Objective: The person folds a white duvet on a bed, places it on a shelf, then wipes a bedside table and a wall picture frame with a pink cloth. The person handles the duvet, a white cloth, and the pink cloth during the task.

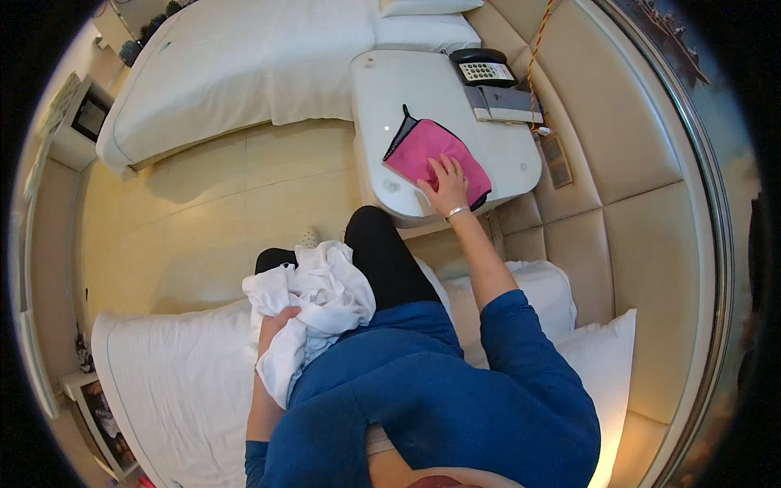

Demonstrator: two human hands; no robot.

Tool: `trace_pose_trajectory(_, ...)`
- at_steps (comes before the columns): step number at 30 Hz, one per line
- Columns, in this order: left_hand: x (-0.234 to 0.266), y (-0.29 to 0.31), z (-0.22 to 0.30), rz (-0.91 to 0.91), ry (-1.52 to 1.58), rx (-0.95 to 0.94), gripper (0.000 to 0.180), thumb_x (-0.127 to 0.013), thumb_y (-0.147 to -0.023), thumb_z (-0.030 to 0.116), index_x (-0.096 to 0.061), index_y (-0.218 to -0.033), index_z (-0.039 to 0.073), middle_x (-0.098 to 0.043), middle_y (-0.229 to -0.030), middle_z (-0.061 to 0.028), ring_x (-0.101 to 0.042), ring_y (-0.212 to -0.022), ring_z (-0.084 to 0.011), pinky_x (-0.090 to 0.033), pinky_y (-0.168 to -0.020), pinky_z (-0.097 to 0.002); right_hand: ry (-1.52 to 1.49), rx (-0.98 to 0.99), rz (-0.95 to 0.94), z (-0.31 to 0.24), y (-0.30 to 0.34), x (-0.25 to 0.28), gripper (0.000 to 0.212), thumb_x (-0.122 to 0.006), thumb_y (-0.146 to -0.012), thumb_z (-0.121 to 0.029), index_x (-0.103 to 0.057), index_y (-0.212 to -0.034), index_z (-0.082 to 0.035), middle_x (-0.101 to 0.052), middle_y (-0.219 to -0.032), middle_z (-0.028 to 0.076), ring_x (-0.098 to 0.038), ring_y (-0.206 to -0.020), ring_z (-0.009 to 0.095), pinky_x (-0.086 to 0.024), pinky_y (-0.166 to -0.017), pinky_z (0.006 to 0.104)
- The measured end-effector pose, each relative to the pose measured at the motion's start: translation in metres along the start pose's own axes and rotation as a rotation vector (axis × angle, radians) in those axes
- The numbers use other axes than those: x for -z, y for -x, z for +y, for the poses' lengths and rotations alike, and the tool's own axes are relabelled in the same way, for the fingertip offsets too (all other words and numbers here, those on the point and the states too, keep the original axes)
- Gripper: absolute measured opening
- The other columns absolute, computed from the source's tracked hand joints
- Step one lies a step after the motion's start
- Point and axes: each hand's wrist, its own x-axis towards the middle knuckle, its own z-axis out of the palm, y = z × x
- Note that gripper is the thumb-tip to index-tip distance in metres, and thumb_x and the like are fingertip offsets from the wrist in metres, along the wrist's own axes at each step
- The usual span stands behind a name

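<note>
A bundled white cloth, perhaps a garment, lies in folds over my lap. My left hand is closed on its near-left side, with the fingers partly covered by the fabric. To the right, my right hand reaches over the bedside table and rests on a flat pink pouch with black trim. Its fingers are apart and slightly bent, touching the pouch's near part. A dark loop sticks out at the pouch's far-left corner, where a strip of dark mesh shows.
The white bedside table bears a black telephone and a grey folder at its far right. Beds with white sheets stand ahead and beneath me. A padded beige wall bounds the right; a twisted cord hangs there.
</note>
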Motion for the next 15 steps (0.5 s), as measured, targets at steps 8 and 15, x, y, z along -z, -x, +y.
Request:
trace_pose_trajectory(8,0.031,-0.016,-0.036,-0.063,-0.169,-0.039,0.036,-0.062,-0.075,0.009,-0.059,-0.109,-0.002,-0.062,-0.101,-0.0089,-0.058,-0.093,-0.0206,-0.045,-0.081,-0.0278,-0.021,-0.100,0.014,-0.003,0.000,-0.004,0.059,-0.059,-0.078,-0.057,-0.061,-0.120,-0.016,-0.057,-0.113,0.012,-0.048,-0.109,0.034,-0.037,-0.092,0.0500)
trace_pose_trajectory(15,0.018,-0.022,-0.028,0.176,-0.184,0.021,0.034,-0.063,-0.075,0.010,-0.060,-0.105,-0.004,-0.063,-0.098,-0.0103,-0.060,-0.087,-0.0203,-0.047,-0.077,-0.0295,-0.050,0.219,-0.031,-0.035,0.023,-0.032,0.040,-0.058,-0.083,-0.041,-0.061,-0.111,-0.013,-0.051,-0.124,0.015,-0.041,-0.120,0.036,-0.029,-0.099,0.0537)
